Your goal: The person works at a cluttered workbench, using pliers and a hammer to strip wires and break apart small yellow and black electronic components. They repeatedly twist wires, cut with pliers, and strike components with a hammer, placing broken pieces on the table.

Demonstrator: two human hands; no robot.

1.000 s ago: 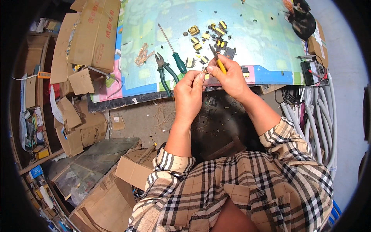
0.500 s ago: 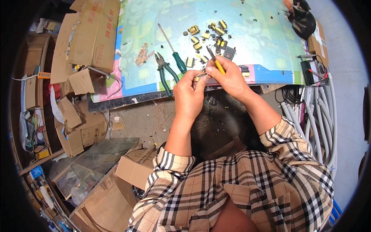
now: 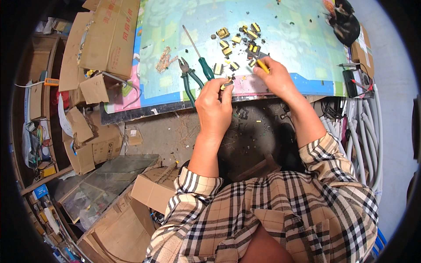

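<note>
Pinching a small yellow-and-black part (image 3: 226,85) by the near edge of the desk (image 3: 131,115), my left hand (image 3: 212,107) seems to steady it; my right hand (image 3: 279,79) clasps a yellow-handled tool (image 3: 262,66), while pliers (image 3: 185,74) and screwdriver (image 3: 204,66) lie left, presumably for easy reach.

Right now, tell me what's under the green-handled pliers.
The pastel mat shows around the green-handled pliers and between their handles; whatever lies directly beneath them cannot be seen.
</note>
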